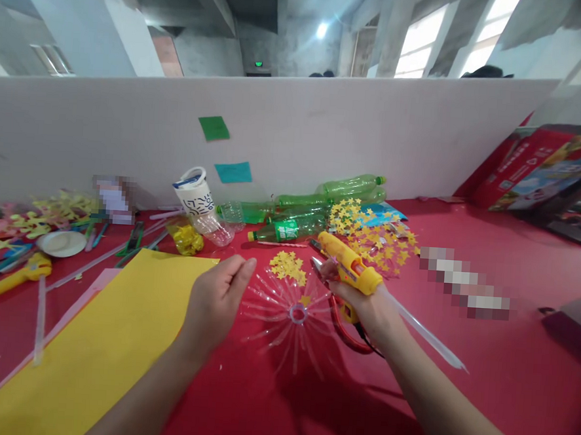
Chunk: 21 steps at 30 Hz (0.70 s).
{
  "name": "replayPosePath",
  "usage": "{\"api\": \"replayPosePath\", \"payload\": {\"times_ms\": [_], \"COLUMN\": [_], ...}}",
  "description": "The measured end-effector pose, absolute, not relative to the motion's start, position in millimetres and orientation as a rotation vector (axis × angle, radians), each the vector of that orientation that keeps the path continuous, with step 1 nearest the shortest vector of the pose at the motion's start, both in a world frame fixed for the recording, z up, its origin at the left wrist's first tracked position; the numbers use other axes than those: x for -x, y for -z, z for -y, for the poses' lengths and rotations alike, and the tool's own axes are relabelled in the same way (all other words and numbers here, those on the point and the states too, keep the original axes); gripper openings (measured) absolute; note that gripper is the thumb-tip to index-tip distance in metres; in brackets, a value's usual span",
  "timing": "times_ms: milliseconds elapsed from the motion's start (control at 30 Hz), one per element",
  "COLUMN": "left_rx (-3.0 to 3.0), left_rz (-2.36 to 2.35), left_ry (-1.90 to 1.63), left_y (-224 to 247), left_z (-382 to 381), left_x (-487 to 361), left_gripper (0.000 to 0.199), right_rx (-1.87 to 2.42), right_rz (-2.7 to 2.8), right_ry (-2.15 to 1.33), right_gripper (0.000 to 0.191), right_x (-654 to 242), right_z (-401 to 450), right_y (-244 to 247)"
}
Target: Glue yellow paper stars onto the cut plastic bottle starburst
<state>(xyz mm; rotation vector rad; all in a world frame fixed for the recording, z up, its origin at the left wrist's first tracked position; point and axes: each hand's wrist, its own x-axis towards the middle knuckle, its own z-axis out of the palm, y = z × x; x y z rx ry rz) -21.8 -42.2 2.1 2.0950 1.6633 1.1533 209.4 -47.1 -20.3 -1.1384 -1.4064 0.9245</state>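
Note:
My right hand (364,305) is wrapped round a yellow glue gun (349,260), with a long clear glue stick (426,334) poking out of its back end. My left hand (219,295) is closed, thumb on top, over the red table beside the yellow paper; what it holds, if anything, is too small to tell. Between the hands lies a clear plastic piece (298,314) cut into thin strips that spread from a ring. Small yellow stars (288,266) are piled just behind it. Scissors (316,263) show partly near the glue gun's front.
Green plastic bottles (287,229) and a white cup (196,195) stand or lie along the white partition (296,126). Yellow paper (116,325) covers the left front. A second yellow glue gun (14,279) lies far left. More stars (392,247) are at the back right.

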Motion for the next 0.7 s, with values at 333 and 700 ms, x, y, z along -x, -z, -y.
{"api": "replayPosePath", "payload": {"times_ms": [333, 700], "left_rx": [-2.130, -2.750], "left_rz": [-1.381, -1.298], "left_ry": [-1.095, -0.825], "left_y": [2.3, 6.4], "left_z": [33.0, 45.6], "left_x": [25.6, -5.5], "left_gripper": [0.022, 0.015], "right_rx": [1.166, 1.182], "right_rz": [1.373, 1.377], "right_ry": [-0.927, -0.930], "right_gripper": [0.016, 0.015], "right_x": [-211.6, -209.6], "right_z": [43.5, 44.8], "right_y": [24.7, 20.1]}}
